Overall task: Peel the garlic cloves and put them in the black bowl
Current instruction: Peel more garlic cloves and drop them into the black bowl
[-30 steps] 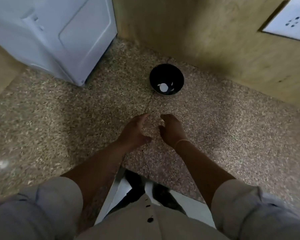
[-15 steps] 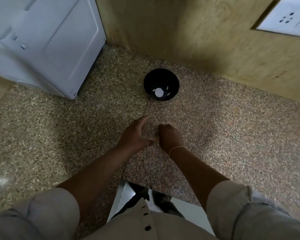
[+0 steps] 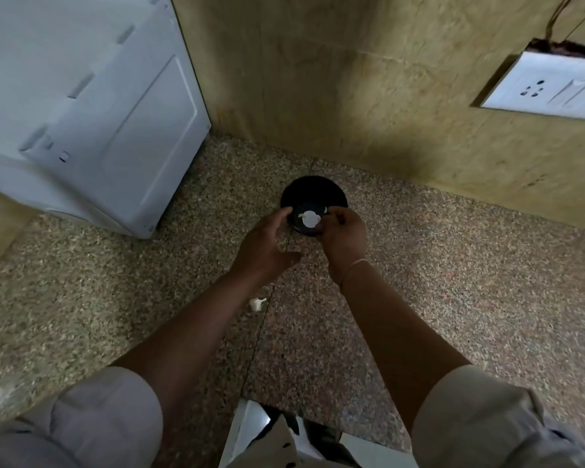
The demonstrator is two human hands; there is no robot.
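Speckled stone floor [image 3: 453, 282], round black bowl [image 3: 313, 194]; left hand [image 3: 267, 244] grip slack; right hand [image 3: 343, 238] curled, hold unclear.

A speckled stone surface [image 3: 453, 282] is crossed by a thin dark seam [image 3: 264, 332]. A black bowl [image 3: 313, 187] is set on it toward the back. A pale garlic clove [image 3: 256, 304] is left just beside the seam, and a white appliance [image 3: 98, 130] is stood at the far left.
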